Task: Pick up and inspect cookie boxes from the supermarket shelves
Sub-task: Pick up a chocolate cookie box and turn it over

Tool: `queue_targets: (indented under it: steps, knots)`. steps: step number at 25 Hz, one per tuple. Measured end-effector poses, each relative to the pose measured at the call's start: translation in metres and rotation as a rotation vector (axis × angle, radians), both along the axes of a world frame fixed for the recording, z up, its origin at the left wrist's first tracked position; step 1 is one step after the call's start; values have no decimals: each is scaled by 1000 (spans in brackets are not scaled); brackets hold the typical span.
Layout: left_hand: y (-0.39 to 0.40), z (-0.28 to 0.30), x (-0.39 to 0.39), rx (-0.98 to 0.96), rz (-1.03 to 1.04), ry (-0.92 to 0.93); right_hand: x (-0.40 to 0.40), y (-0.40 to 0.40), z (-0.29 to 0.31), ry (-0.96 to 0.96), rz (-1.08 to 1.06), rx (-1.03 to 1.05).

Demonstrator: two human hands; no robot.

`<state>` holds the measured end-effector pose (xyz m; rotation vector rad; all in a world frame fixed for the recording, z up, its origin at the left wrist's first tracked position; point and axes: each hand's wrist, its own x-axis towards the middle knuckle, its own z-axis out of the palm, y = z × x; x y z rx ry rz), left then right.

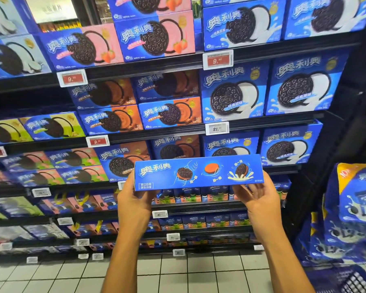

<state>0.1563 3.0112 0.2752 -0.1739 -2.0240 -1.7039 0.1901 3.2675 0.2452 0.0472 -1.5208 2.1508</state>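
Note:
A long blue cookie box (199,172) is held level in front of the shelves, its narrow side panel facing me with white lettering and small cookie drawings. My left hand (133,199) grips its left end from below and behind. Under the right end is my right hand (256,195), fingers curled up against the bottom edge. Behind the box stand shelves full of blue cookie boxes (232,92), some with orange (169,113), pink (154,39) and green (53,126) panels.
Price tags (217,59) line the black shelf edges. A hanging display of large blue cookie bags (353,210) fills the right side, with a blue basket (347,280) at the bottom right corner. Pale floor tiles (188,271) lie below.

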Motion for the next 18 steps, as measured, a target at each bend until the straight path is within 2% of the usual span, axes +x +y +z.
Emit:
queue_targets:
  steps: [4, 9, 18]
  knots:
    - [0, -2, -1, 16, -49, -25, 3, 2, 0, -12, -18, 60]
    - [-12, -7, -5, 0, -180, -87, 10, 6, 10, -64, -113, 231]
    - [-6, -7, 0, 235, -287, -193, 6, 7, 6, -161, -106, 131]
